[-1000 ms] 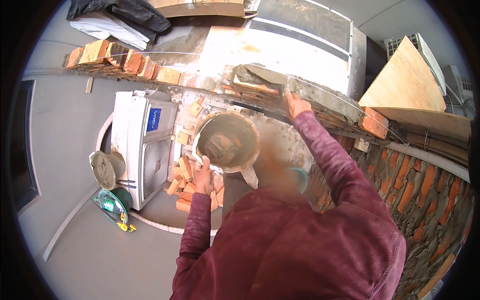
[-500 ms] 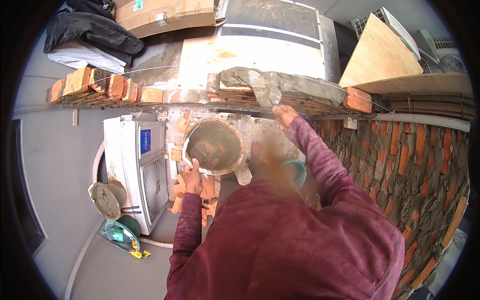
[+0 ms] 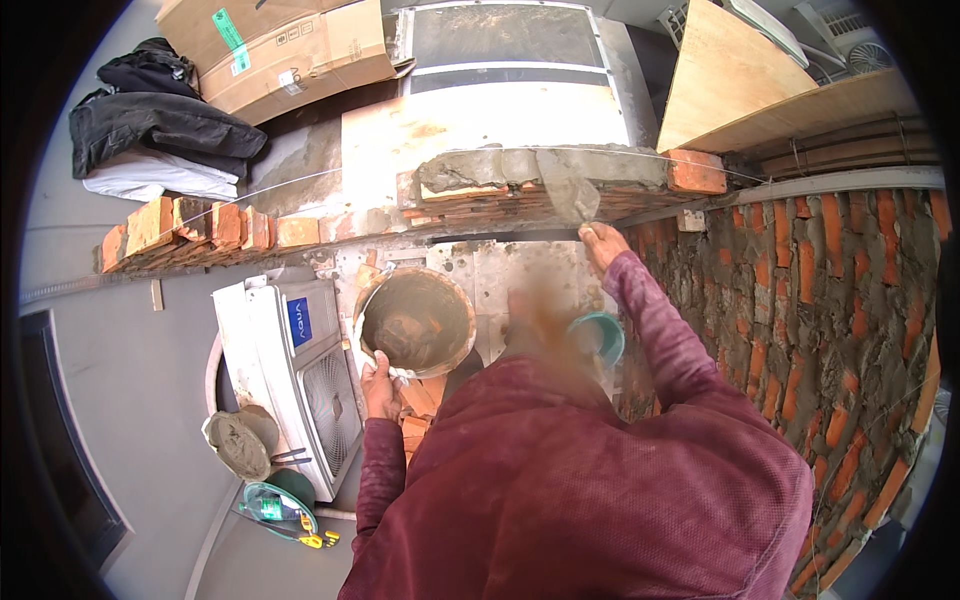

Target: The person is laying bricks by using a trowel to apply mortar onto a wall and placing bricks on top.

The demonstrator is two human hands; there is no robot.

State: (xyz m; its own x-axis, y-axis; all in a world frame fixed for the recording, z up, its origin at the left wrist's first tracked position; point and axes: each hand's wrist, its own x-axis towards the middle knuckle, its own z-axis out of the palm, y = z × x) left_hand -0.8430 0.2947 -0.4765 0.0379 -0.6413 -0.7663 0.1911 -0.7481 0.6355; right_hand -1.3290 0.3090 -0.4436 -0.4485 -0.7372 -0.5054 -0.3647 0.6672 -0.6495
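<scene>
My left hand point(image 3: 380, 385) is closed on the white-wrapped handle at the near left side of a mortar-stained bucket point(image 3: 415, 320), which has grey residue inside. My right hand point(image 3: 605, 250) grips a trowel point(image 3: 575, 195), its mortar-smeared blade slightly blurred against a band of wet grey mortar point(image 3: 465, 170) on top of a low brick wall. A taut string crosses above that wall. A red brick point(image 3: 697, 170) sits at the mortar's right end, and a row of loose-edged bricks point(image 3: 150, 222) runs to the left.
An air-conditioner unit point(image 3: 278, 370) stands left, beside a mortar container point(image 3: 240, 450) and green tub point(image 3: 280, 505). Orange bricks point(image 3: 420, 400) lie below the bucket; a teal bucket point(image 3: 610, 340) is near my body. Mortared brickwork point(image 3: 780, 330) fills the right. Cardboard point(image 3: 280, 55) and plywood point(image 3: 720, 80) lie beyond the wall.
My right hand and trowel have shifted rightward along the mortar band. My left hand still holds the bucket, which has moved slightly down-left in view as the whole view shifted.
</scene>
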